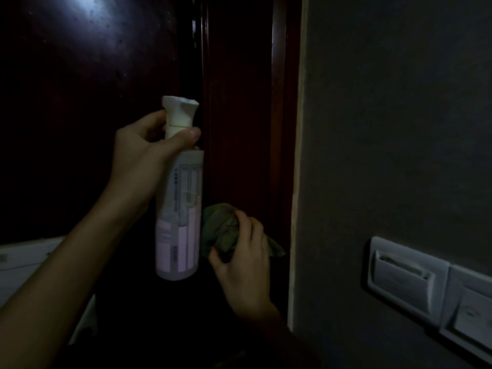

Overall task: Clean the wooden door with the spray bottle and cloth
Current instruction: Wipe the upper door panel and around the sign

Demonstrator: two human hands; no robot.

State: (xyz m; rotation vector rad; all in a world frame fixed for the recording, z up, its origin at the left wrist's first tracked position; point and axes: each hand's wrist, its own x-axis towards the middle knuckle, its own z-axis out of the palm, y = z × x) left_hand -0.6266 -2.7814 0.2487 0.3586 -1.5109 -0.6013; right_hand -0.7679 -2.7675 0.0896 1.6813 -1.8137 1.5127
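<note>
The scene is dim. My left hand (143,158) grips the neck of a white spray bottle (179,214) just below its white nozzle head, holding it upright in front of the dark wooden door (87,89). The nozzle faces the door panel. Lower and to the right, my right hand (243,259) is closed around a crumpled green cloth (221,230), held against the reddish-brown door frame (239,102). The bottle's lower body hides part of the cloth.
A grey wall (399,115) fills the right side, with a white key-card holder (402,278) and a switch plate (471,312) mounted low on it. A pale object (24,262) shows at the lower left edge.
</note>
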